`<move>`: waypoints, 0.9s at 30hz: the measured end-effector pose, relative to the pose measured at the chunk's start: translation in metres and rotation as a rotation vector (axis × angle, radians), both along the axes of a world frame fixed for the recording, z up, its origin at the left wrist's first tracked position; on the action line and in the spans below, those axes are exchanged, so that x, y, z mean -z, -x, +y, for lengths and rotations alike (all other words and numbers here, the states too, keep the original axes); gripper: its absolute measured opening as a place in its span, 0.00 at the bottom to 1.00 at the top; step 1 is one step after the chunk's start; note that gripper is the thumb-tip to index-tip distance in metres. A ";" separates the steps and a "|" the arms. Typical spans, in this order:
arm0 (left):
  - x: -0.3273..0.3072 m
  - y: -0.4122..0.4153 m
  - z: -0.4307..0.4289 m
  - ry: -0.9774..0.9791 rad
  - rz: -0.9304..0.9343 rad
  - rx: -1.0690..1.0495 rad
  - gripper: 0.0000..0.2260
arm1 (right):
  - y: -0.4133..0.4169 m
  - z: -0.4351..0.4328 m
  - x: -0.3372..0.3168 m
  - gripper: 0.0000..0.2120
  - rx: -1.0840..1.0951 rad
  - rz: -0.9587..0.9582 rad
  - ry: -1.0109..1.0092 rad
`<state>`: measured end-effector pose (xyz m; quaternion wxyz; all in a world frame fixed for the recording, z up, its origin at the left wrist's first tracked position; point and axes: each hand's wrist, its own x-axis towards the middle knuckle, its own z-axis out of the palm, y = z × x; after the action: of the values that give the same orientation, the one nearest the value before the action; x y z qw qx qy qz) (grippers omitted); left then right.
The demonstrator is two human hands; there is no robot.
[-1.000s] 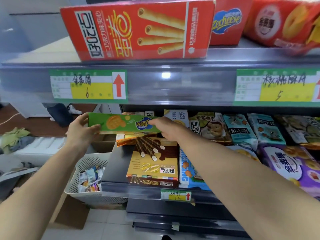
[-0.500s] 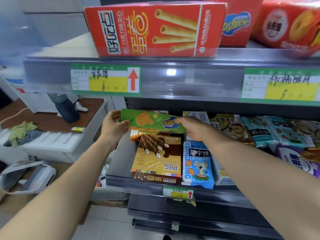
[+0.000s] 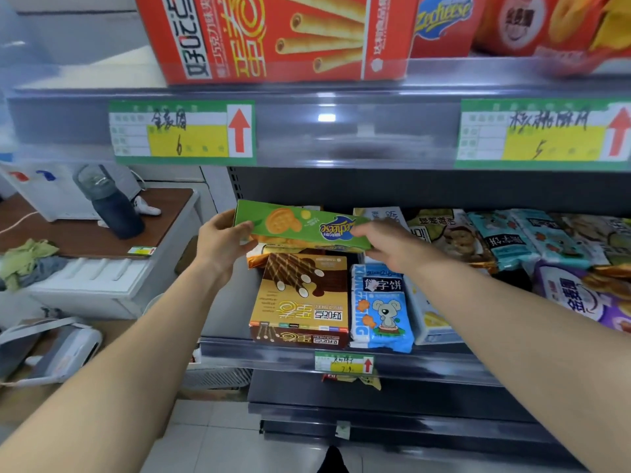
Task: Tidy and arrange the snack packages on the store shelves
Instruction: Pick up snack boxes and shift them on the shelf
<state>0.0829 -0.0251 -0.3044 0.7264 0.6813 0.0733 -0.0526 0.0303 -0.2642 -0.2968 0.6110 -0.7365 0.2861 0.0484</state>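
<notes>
Two hands on the green Zecheese box [image 3: 293, 227], held lengthwise over the middle shelf [image 3: 259, 351].
I see the left hand [image 3: 222, 242] curled round the box's nine o'clock end, thumb on its face, while the right hand [image 3: 387, 249] clamps the three o'clock end. At the box's six o'clock lies the brown wafer-roll box [image 3: 300, 302], with a blue mouse packet [image 3: 382, 308] just beside that at three o'clock.

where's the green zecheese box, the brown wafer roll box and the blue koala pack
green zecheese box [image 3: 283, 221], head view, printed biscuit
brown wafer roll box [image 3: 300, 302], head view, top face
blue koala pack [image 3: 387, 310], head view, the koala
</notes>
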 end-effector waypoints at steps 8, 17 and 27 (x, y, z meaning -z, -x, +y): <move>0.011 0.000 -0.012 0.136 0.087 0.069 0.20 | 0.001 -0.001 0.017 0.23 0.101 -0.053 -0.025; 0.015 -0.009 -0.009 0.045 0.147 0.010 0.27 | -0.015 0.022 0.020 0.28 0.013 -0.043 -0.033; 0.034 -0.016 -0.001 0.152 0.133 -0.073 0.26 | -0.025 0.023 0.021 0.27 -0.071 -0.038 0.003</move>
<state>0.0989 -0.0261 -0.3379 0.7710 0.6160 0.1419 -0.0767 0.0551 -0.2412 -0.3182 0.6132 -0.7480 0.2480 0.0557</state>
